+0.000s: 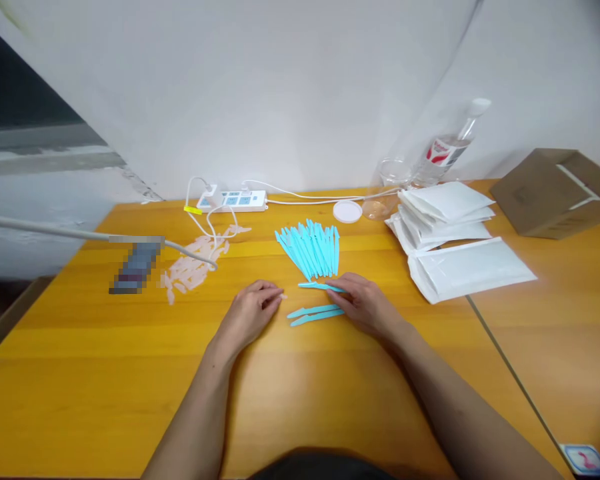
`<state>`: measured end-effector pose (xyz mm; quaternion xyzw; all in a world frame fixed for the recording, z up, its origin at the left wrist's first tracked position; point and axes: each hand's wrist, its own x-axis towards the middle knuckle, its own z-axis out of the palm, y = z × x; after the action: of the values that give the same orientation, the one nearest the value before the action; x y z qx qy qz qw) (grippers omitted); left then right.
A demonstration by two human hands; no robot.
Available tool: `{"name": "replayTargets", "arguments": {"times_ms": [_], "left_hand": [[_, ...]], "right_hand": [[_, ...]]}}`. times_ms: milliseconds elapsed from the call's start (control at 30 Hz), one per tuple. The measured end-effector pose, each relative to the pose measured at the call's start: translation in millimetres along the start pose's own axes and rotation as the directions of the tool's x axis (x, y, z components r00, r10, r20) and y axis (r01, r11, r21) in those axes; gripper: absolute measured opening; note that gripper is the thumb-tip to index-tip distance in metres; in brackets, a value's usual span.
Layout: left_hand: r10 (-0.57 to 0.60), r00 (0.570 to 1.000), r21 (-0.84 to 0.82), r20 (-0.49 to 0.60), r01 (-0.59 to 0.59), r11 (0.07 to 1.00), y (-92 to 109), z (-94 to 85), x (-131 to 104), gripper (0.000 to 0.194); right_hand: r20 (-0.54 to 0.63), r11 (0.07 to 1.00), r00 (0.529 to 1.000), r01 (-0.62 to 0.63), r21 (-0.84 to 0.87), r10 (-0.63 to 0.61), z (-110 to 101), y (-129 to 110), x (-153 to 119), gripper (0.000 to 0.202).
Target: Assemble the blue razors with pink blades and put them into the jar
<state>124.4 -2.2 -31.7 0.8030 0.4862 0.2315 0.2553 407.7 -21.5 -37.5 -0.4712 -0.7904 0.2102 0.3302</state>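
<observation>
My right hand (363, 300) pinches the handle end of a light-blue eyebrow razor (310, 285), its blade end pointing left. In the fingertips of my left hand (253, 308) is a small translucent blade cap (284, 297), mostly hidden by the fingers. A short gap separates the cap from the razor's tip. Two more blue razors (310, 317) lie side by side just below, their right ends close to my right hand. Beyond the hands a fanned pile of blue razors (313, 247) rests on the table. Loose pale-pink translucent caps (190, 267) are scattered at the left.
A white power strip (235, 200) with cables stands along the wall. A pixelated phone-like object (136, 267) lies left. Behind are a round white lid (347, 211), a clear jar (387, 190) and a bottle (443, 157). White padded envelopes (475, 267) and a cardboard box (545, 200) occupy the right.
</observation>
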Motion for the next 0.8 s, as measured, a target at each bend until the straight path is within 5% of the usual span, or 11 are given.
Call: {"name": "replayTargets", "arguments": {"times_ms": [167, 267, 500, 667, 800], "left_hand": [[0.069, 0.997, 0.238, -0.02, -0.063, 0.969, 0.6, 3.3, 2.1, 0.026], [0.098, 0.995, 0.225, -0.026, -0.089, 0.97, 2.6, 4.3, 2.9, 0.026], [0.02, 0.996, -0.179, -0.088, -0.035, 0.983, 6.0, 8.8, 4.8, 0.022], [-0.171, 0.982, -0.482, -0.074, 0.115, 0.868, 7.3, 13.4, 6.6, 0.027], [-0.207, 0.978, -0.543, -0.019, 0.163, 0.824, 12.7, 14.5, 7.7, 0.03]], "right_hand": [[0.006, 1.0, 1.0, 0.0, -0.015, 0.0, 0.2, -1.0, -0.2, 0.02], [0.008, 0.999, 1.0, 0.009, -0.035, -0.009, 0.7, 0.3, -1.2, 0.019], [-0.005, 1.0, 1.0, 0.024, -0.009, -0.024, -0.4, 1.5, -2.1, 0.021], [-0.007, 1.0, 1.0, 0.02, 0.004, -0.02, -0.4, -0.2, -1.5, 0.022], [0.006, 1.0, 1.0, 0.03, 0.008, -0.03, -1.6, -1.7, -1.3, 0.022]]}}
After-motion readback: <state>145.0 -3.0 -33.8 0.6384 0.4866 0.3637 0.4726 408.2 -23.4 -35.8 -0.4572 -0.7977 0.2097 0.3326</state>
